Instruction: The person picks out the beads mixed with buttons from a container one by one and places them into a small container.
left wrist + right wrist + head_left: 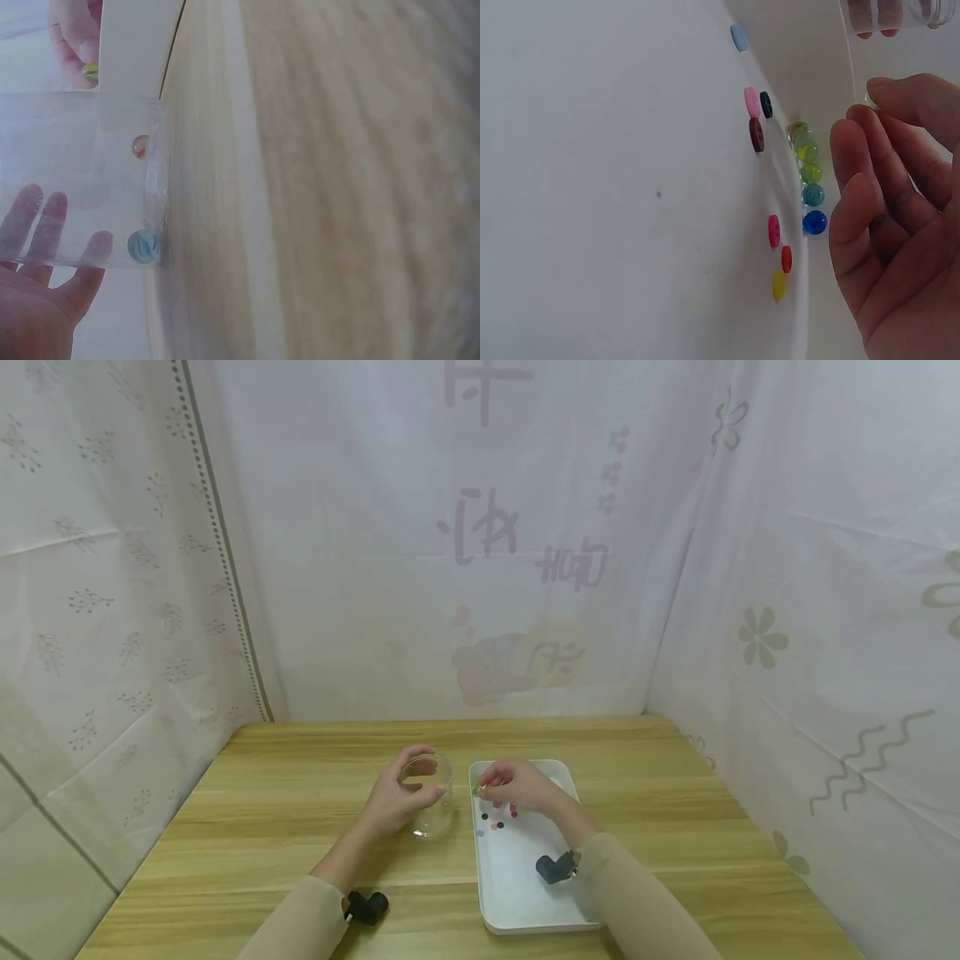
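Observation:
My left hand point(393, 797) holds a clear plastic jar point(432, 820) from its left side, fingers and thumb round the wall. The jar stands upright on the table. Inside it, at the bottom, the left wrist view shows a reddish marble point(140, 147) and a light blue marble point(142, 246). Over the far left edge of the white tray point(528, 893), my right hand point(525, 789) pinches a yellow-green marble point(91, 72) between thumb and fingertips. Below that hand, a row of marbles lies along the tray wall, among them a dark blue marble point(814, 222) and a green one point(811, 172).
Several small buttons lie scattered in the tray, including a light blue button point(739, 37), a pink button point(751, 102) and a yellow button point(779, 286). The wooden table point(300, 777) is enclosed by hanging pale curtains point(375, 635) at the back and sides.

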A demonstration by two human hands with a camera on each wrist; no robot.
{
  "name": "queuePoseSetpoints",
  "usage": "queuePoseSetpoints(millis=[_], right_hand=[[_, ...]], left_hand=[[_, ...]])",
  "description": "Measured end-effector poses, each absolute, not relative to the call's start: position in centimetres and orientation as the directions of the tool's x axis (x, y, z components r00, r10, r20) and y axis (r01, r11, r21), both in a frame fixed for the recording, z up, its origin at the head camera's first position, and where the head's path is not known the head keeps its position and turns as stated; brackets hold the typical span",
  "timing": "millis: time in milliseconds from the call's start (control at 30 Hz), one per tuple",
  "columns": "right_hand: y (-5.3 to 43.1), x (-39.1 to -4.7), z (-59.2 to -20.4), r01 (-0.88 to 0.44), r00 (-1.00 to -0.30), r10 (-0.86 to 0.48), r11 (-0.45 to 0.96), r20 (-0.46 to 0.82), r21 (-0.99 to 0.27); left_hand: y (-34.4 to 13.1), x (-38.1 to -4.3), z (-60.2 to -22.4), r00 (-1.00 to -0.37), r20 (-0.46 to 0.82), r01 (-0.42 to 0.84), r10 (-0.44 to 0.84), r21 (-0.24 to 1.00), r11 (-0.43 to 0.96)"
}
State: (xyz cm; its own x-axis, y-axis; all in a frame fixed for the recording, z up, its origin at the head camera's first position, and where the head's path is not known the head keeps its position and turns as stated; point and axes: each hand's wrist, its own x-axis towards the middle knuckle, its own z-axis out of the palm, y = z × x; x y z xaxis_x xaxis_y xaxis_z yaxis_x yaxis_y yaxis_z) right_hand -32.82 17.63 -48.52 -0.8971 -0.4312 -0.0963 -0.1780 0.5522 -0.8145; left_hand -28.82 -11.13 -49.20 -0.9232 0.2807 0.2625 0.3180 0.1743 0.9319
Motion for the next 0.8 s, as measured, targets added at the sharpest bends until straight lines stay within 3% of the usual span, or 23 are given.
queuePoseSetpoints(millis=[800], right_hand=[[18.15,-32.63,-47.69,-0.152,-0.923,-0.386,0.357,0.003,-0.922]], left_hand=[[-11.20,-28.90,-49.38,-0.926,0.261,0.313,0.272,0.934,0.170]])
